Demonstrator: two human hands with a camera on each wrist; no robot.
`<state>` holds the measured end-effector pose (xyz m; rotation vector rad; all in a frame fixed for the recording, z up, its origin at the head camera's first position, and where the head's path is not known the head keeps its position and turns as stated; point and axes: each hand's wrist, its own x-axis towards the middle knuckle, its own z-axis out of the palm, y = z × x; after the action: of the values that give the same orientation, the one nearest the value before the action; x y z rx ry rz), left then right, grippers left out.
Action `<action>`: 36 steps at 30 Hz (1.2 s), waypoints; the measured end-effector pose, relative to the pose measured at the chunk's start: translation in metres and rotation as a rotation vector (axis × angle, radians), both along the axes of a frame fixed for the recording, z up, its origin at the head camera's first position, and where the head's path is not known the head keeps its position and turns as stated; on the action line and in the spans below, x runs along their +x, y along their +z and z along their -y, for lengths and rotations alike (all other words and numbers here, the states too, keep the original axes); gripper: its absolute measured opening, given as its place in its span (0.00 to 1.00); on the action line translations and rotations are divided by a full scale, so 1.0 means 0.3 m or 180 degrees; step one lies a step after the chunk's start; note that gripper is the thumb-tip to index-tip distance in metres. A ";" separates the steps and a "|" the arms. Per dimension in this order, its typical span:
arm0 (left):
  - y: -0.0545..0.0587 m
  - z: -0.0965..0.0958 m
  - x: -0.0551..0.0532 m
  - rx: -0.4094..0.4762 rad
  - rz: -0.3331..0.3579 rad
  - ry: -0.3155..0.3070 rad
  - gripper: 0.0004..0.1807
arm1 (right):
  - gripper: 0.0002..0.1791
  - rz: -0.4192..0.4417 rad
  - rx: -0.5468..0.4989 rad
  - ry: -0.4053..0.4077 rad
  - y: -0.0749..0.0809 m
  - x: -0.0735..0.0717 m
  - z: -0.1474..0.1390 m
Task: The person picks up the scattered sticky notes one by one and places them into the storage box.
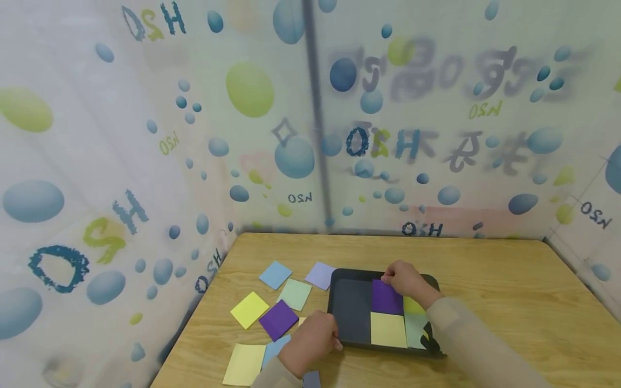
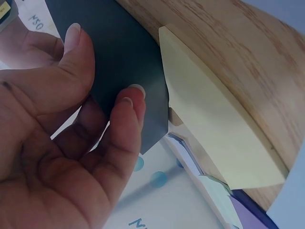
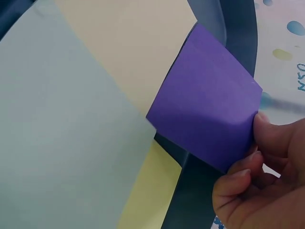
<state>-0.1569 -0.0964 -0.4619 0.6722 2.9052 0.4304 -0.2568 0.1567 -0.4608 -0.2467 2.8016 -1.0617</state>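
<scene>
My right hand [image 1: 406, 280] pinches the edge of a purple paper square [image 3: 207, 100] between thumb and fingers, over the far part of the black tray [image 1: 352, 310]. In the right wrist view the square tilts above the tray, with its near corner close to a cream square [image 3: 133, 43]. At the tray's near left corner, my left hand [image 1: 312, 339] has its fingers curled and appears to grip the rim; the left wrist view shows thumb and fingertips against the dark tray [image 2: 128, 57]. A cream square [image 1: 388, 329], a pale green one [image 1: 414, 328] and a yellow-green one [image 1: 412, 305] lie in the tray.
Left of the tray, several loose squares lie on the wooden table [image 1: 495, 302]: blue [image 1: 275, 275], lilac [image 1: 321, 275], mint [image 1: 295, 294], yellow [image 1: 249, 310], purple [image 1: 278, 319] and cream [image 1: 243, 364]. A patterned curtain [image 1: 262, 134] stands behind the table.
</scene>
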 end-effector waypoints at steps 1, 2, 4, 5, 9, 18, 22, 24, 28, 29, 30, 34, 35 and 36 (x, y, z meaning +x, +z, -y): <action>-0.001 0.000 0.000 0.0000 -0.0010 -0.0007 0.05 | 0.12 0.0001 0.0001 -0.0013 -0.006 -0.003 0.002; -0.001 0.000 0.001 0.0007 -0.0018 -0.0014 0.06 | 0.12 0.0012 -0.0013 -0.0040 -0.012 -0.007 0.004; -0.002 0.001 0.001 0.0006 -0.0044 -0.0022 0.06 | 0.12 -0.0009 0.0027 -0.0052 -0.021 -0.010 0.009; -0.002 0.000 0.001 0.0006 -0.0045 -0.0021 0.06 | 0.12 -0.0003 0.0044 -0.0076 -0.022 -0.010 0.012; 0.001 -0.001 0.003 0.0015 -0.0040 -0.0026 0.06 | 0.10 0.0026 0.0107 -0.0129 -0.019 -0.007 0.020; 0.007 -0.003 0.003 0.0037 -0.0083 -0.0034 0.06 | 0.09 0.0142 0.0001 -0.0191 -0.027 -0.013 0.025; 0.016 -0.003 0.005 0.0022 -0.0096 -0.0031 0.07 | 0.09 0.0186 -0.0021 -0.0200 -0.024 -0.011 0.027; 0.020 -0.003 0.008 0.0016 -0.0077 -0.0028 0.07 | 0.10 0.0215 -0.0034 -0.0226 -0.027 -0.010 0.029; 0.024 -0.003 0.012 0.0019 -0.0019 -0.0015 0.06 | 0.10 0.0255 -0.0058 -0.0264 -0.039 -0.010 0.029; 0.025 -0.002 0.013 0.0028 -0.0011 -0.0014 0.07 | 0.11 0.0261 -0.0066 -0.0276 -0.042 -0.011 0.029; 0.025 -0.002 0.013 0.0033 -0.0013 -0.0014 0.07 | 0.11 0.0268 -0.0078 -0.0283 -0.042 -0.010 0.029; 0.023 -0.002 0.014 0.0050 -0.0007 -0.0010 0.07 | 0.11 0.0234 -0.0067 -0.0272 -0.045 -0.008 0.026; 0.022 -0.001 0.014 0.0053 0.0001 -0.0007 0.07 | 0.11 0.0219 -0.0058 -0.0267 -0.045 -0.007 0.024; 0.022 -0.001 0.015 0.0057 0.0007 -0.0006 0.07 | 0.11 0.0205 -0.0048 -0.0261 -0.044 -0.005 0.023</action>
<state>-0.1525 -0.0960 -0.4554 0.6766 2.9019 0.4570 -0.2584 0.1498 -0.4739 -0.0978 2.7687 -1.0883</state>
